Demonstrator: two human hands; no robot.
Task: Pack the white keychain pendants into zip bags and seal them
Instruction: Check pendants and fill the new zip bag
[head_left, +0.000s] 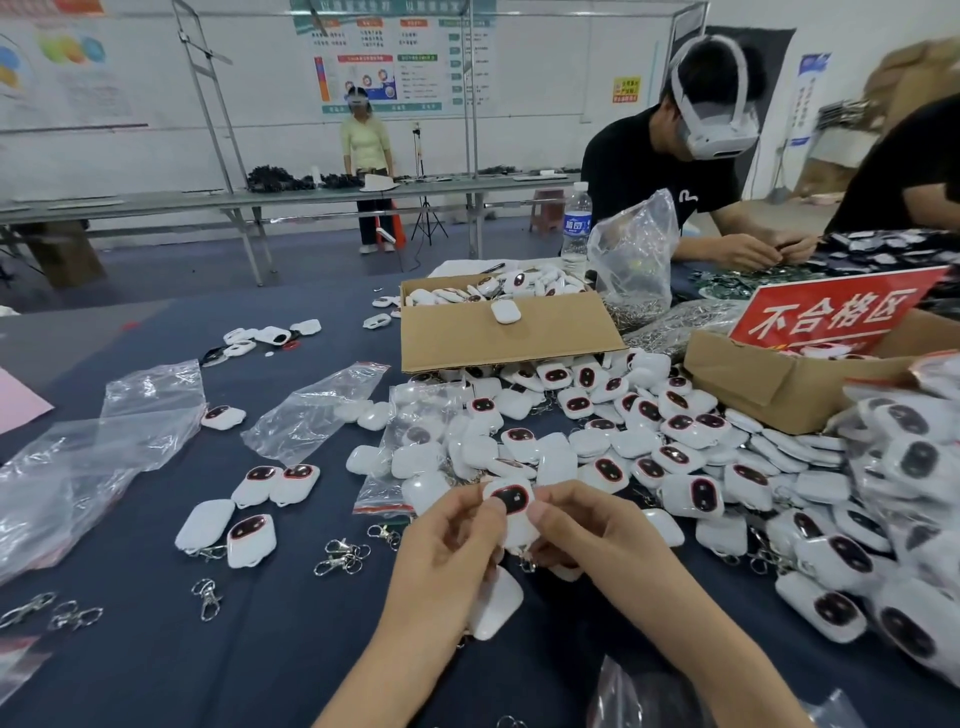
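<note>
Well to the left of the hands I am logging clear zip bags (156, 410) lying flat and unfilled on the table (260, 649). A few white pendants are lying among them. Just left of the hands, loose metal clasps (343, 556) are sitting on the cloth.

The left hand (447, 551) is curling its fingers and pinching the left edge of one pendant (511, 501), which is being held up between the two hands, clear of the table. A second pendant (496, 605) is lying under that hand's palm; I cannot tell whether it is being held.

The held pendant is showing its dark oval face up toward the camera. Its long axis is running away from the person, tilted a little, with the ring end pointing down and back toward the wrists.

The right hand (587, 535) is gripping the opposite edge between thumb and fingers. Just beyond the hands, a red-striped bag (395, 467) is lying over part of the heap of pendants (675, 441), which is spreading to the right.

In my judgement the step in hand is picking and checking a piece, with bagging not yet begun. The next move is calling for one hand to free itself, take a bag and hold its mouth open, so the pendant can go in narrow end first.
</note>
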